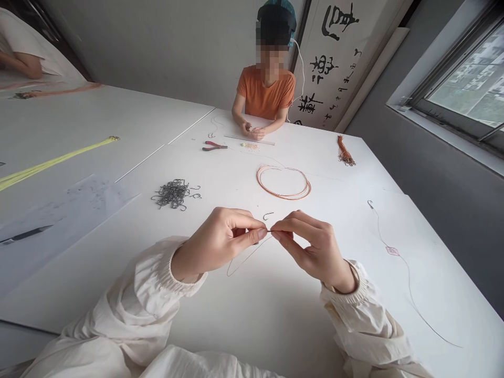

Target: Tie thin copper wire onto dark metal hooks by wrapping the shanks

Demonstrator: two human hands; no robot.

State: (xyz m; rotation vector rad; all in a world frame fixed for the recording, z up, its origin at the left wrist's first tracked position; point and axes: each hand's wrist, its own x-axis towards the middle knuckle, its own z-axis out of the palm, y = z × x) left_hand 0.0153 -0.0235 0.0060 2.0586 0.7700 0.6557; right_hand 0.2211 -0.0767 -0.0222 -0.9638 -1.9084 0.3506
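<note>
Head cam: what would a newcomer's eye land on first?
The left hand and right hand, lower center, pinching a thin line between their fingertips. Just above them lies a coil of orange wire, with a heap of dark hooks to its left. Across the table, a person in an orange shirt sits beyond red-handled pliers.

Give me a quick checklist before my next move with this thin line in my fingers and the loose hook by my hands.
1. Thin line pinched by left hand and right hand: ok.
2. Loose hook close to the hands: ok.
3. Line tail lying free, no tangle visible: ok.
4. Line end at the pinch: cannot tell, fingers hide it.
5. Pile of hooks apart from the line: ok.
6. Red-handled pliers close at hand: not ok, they lie farther across the table.
</note>
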